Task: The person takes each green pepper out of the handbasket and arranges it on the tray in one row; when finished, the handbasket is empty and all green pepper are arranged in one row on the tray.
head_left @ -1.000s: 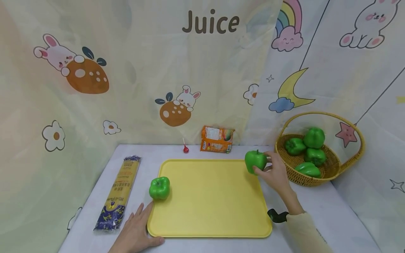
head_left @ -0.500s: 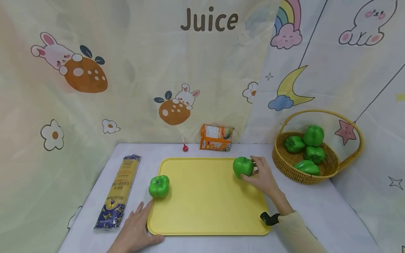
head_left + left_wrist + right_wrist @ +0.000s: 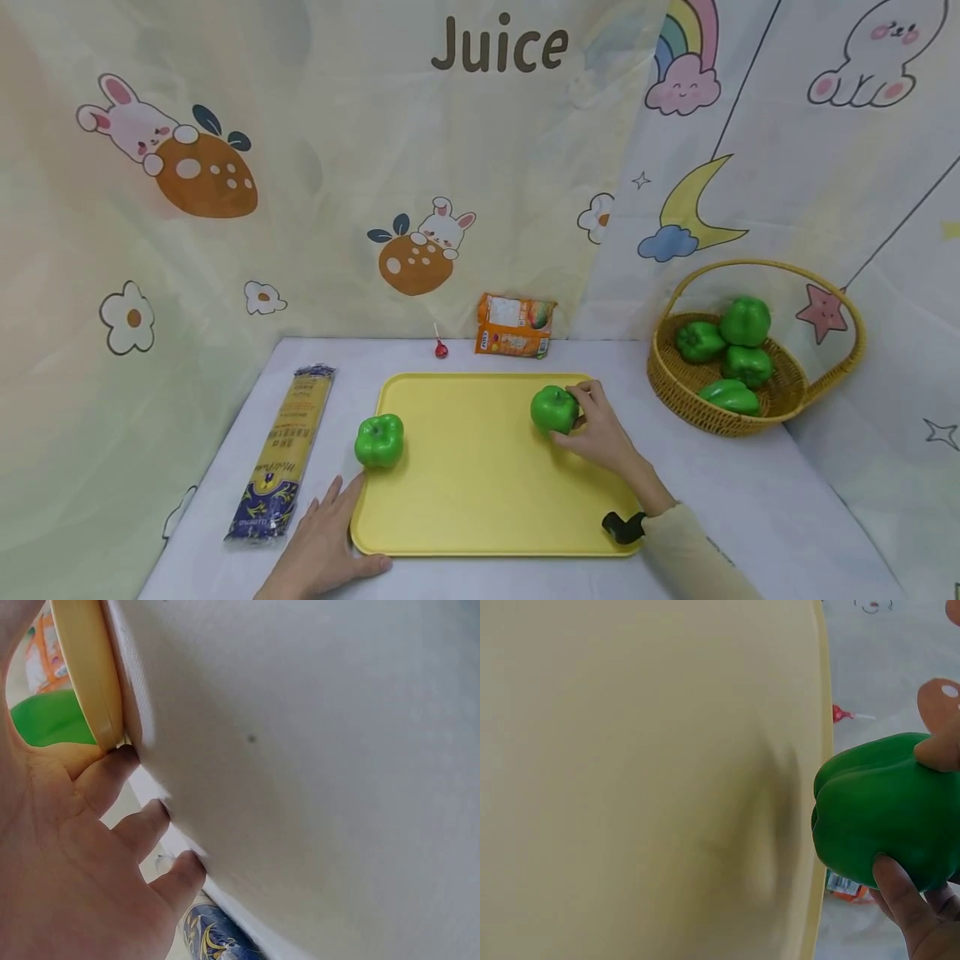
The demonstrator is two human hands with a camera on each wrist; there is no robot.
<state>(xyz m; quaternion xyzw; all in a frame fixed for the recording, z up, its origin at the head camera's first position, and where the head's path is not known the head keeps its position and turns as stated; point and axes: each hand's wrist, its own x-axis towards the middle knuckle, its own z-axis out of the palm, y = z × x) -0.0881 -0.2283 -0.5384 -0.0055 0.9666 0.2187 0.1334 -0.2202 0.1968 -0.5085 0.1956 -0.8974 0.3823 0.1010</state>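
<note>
My right hand [image 3: 600, 429] grips a green bell pepper [image 3: 553, 409] between thumb and fingers, over the right half of the yellow tray [image 3: 472, 492]. The right wrist view shows this bell pepper [image 3: 889, 814] with fingertips on two sides of it and a shadow on the tray below. A second green bell pepper [image 3: 379, 441] sits at the tray's left edge. My left hand [image 3: 318, 542] rests with spread, mostly straight fingers at the tray's front left corner. In the left wrist view, the left hand's fingertips [image 3: 120, 756] are right at the tray's rim [image 3: 94, 671].
A wicker basket [image 3: 791, 398] with several green peppers stands at the right. Left of the tray lies a long pasta packet [image 3: 281, 454]. Behind the tray are a red lollipop [image 3: 441, 350] and an orange snack packet [image 3: 515, 326], near the printed cloth backdrop [image 3: 330, 150].
My right hand has carried the bell pepper leftward and toward me, from the tray's far right corner to farther over the tray. My left hand and the other pepper have stayed put.
</note>
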